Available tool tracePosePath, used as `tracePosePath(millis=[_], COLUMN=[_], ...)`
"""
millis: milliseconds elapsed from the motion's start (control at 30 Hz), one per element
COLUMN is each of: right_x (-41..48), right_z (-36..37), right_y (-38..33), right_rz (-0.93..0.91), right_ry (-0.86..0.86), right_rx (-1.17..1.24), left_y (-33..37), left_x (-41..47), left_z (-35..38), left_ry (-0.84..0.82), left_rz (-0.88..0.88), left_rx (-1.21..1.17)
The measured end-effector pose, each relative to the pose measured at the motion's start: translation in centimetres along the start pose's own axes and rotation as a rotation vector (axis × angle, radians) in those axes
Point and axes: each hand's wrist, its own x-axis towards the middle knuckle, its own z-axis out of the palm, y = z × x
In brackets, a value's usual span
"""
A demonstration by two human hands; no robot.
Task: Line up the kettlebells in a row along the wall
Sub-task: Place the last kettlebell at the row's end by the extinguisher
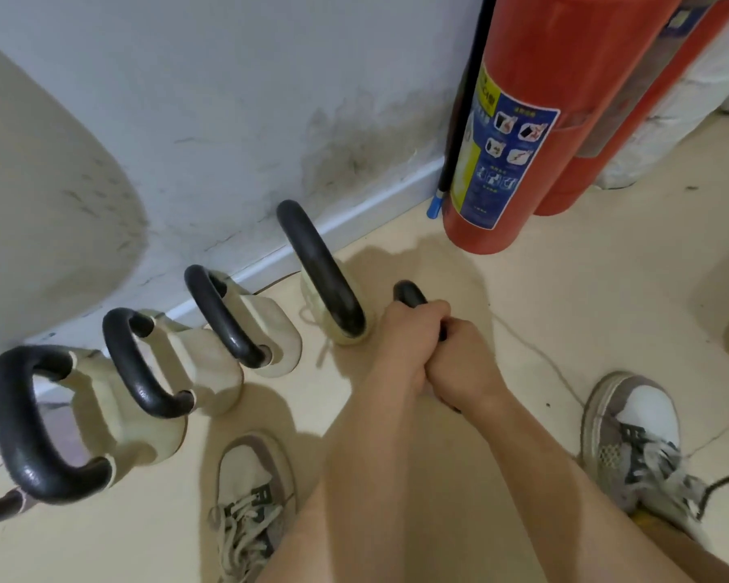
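Head view has our left hand (409, 334) and right hand (459, 366) wrapped side by side around the black handle (412, 295) of the held kettlebell (405, 288), fingers curled tight and the two fists touching. Only the far end of the handle pokes out at 12 o'clock of the fists. The body is hidden under our wrists, so we cannot tell whether it is on the floor (586, 288) or off it. It sits at the open end of the line, just beside the nearest placed kettlebell (320, 267) at 10 o'clock, with the red fire extinguisher (522, 119) at 1 o'clock and the wall (228, 98) a little way off at 12. We judge the main risk to be weight. If the handle slips through our fists, the bell drops near our right shoe (636, 422) at 4 o'clock or our left shoe (249, 490) at 7. A swing too far toward 1 o'clock could knock the extinguisher, and one toward 10 could clip the neighbour. The thin cord (535, 351) at 3 o'clock could also get pinned underneath. The other bells (211, 363), trailing off toward 8 o'clock, have cream bodies and rough, dark, looped handles, all turned much the same way.
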Motion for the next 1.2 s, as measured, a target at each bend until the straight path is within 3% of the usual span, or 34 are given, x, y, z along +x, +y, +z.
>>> tracePosePath(millis=[167,400,533,800,1200], right_x=[4.8,10.0,10.8,11.0,12.1], right_z=[-2.6,-1.8,-1.7,-1.8,-3.7], right_y=[-3.8,-6.1,-4.8,-5.7,-4.9], right_rz=[-0.131,-0.194,-0.26,-0.286,-0.363], right_ry=[0.056,-0.038,0.09,0.081,0.138], right_rx=[-0.022,-0.058,-0.165,-0.225,-0.404], left_y=[5.0,7.1,6.2,8.6,8.1], left_x=[3.2,7.5,8.1,9.2,10.0], left_z=[1.8,0.2,-0.8,-1.8,-0.5], left_ry=[-0.009,-0.033,-0.089,-0.146,-0.226], left_rz=[0.108,0.107,0.152,0.08,-0.014], left_rx=[-0.064,-0.156,-0.182,-0.14,-0.331])
